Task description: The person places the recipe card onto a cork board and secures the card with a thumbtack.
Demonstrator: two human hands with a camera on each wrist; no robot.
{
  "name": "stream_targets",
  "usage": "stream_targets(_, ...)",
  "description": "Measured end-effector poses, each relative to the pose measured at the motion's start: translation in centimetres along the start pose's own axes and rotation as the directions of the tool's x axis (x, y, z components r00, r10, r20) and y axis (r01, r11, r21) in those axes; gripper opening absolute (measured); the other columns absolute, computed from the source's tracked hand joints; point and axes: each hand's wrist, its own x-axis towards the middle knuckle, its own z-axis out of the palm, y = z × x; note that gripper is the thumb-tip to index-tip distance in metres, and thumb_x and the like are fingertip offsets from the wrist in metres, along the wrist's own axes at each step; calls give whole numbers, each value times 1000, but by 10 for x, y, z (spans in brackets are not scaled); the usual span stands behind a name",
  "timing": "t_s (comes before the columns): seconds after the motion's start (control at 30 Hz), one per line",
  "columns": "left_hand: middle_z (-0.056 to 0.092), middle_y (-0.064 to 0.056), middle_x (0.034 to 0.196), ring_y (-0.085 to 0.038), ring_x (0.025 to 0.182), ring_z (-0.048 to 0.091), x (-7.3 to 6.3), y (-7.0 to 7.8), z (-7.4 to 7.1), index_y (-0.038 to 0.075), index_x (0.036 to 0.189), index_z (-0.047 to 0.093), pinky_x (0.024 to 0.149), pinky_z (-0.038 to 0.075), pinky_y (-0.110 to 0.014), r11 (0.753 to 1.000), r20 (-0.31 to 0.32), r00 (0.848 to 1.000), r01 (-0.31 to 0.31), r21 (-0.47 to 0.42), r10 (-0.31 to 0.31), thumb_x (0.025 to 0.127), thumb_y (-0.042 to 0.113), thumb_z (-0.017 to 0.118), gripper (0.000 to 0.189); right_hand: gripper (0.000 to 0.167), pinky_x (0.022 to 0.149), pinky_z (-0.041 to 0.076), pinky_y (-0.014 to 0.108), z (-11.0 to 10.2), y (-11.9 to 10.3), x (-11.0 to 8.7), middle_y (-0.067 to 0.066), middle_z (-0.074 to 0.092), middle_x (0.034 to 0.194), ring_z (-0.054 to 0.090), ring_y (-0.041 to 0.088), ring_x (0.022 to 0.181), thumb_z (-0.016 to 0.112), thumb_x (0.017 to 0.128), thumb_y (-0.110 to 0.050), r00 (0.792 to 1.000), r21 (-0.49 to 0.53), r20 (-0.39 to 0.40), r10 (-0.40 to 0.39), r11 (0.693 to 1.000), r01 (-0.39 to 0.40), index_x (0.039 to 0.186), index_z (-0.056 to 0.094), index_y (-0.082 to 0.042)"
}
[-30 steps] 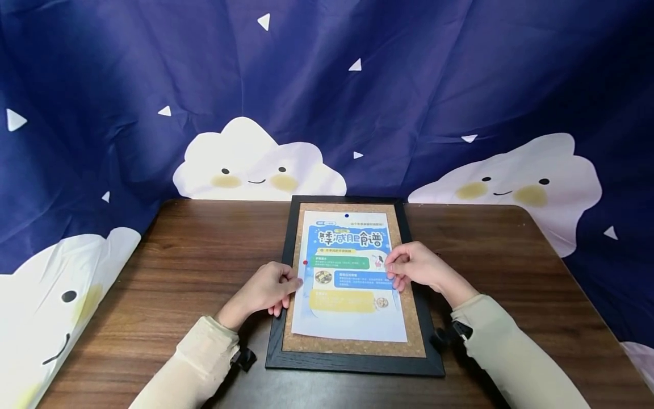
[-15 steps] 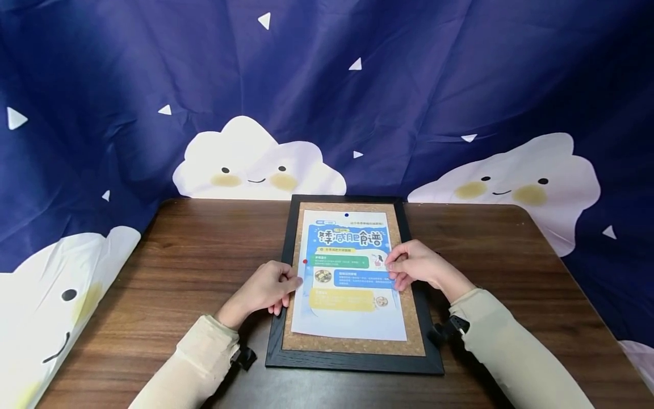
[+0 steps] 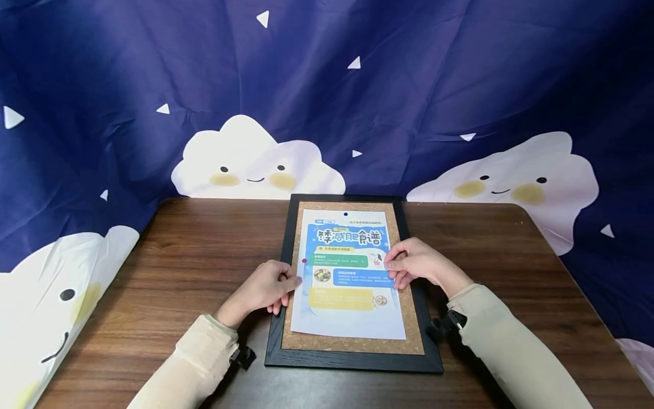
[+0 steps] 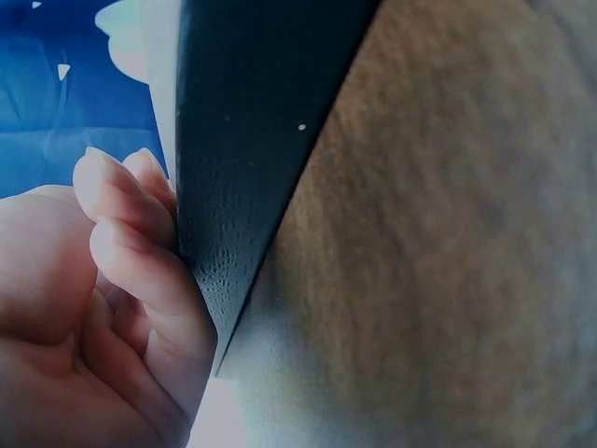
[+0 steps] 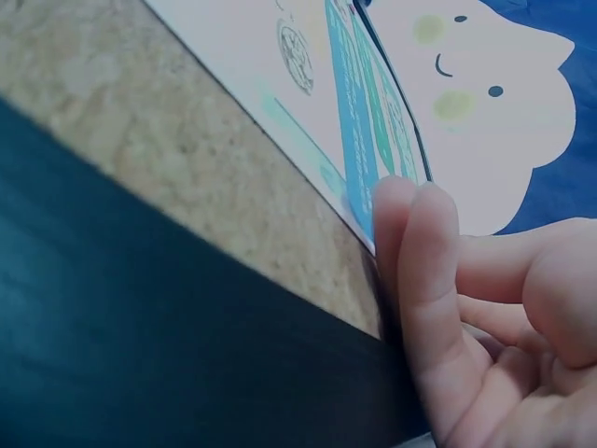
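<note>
A printed paper poster [image 3: 347,324] lies on a cork board [image 3: 357,345] with a black frame [image 3: 352,362]. A blue pin [image 3: 346,214] marks its top edge and a red pin [image 3: 304,261] its left edge. My left hand [image 3: 268,287] holds the poster's left edge by the thumb, its other fingers curled against the frame's side bar. At the right edge, level with the red pin, my right hand [image 3: 416,266] pinches with thumb and index finger on the poster; any small thing between those fingertips is hidden.
The board lies on a brown wooden table [image 3: 214,238], its top edge near the table's back edge. Behind hangs a dark blue curtain [image 3: 388,102] with smiling clouds. Both wrists carry small black devices over beige sleeves [image 3: 511,341].
Both hands stay in place on the poster. The right wrist and forearm shift very slightly; the head view drifts a little.
</note>
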Motion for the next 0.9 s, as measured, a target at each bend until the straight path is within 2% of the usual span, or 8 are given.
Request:
stream_targets(0.6, 61, -1, 54, -8, 37, 55, 0, 1, 0, 6, 81, 64, 39, 46, -23, 1000, -1, 1000, 16, 2, -16, 107, 15, 67, 28, 19, 62, 66, 30, -5, -9, 2, 15, 71, 83, 74, 19, 65, 68, 104, -1, 998, -68, 43, 42, 997, -39, 118, 64, 11)
stream_targets(0.9, 61, -1, 54, -8, 37, 55, -1, 2, 0, 6, 82, 64, 39, 46, -22, 1000, 1, 1000, 23, -4, -23, 107, 15, 67, 27, 12, 55, 62, 28, -4, -16, 3, 11, 68, 74, 69, 16, 56, 70, 102, -2, 998, -176, 53, 40, 984, -30, 108, 63, 7)
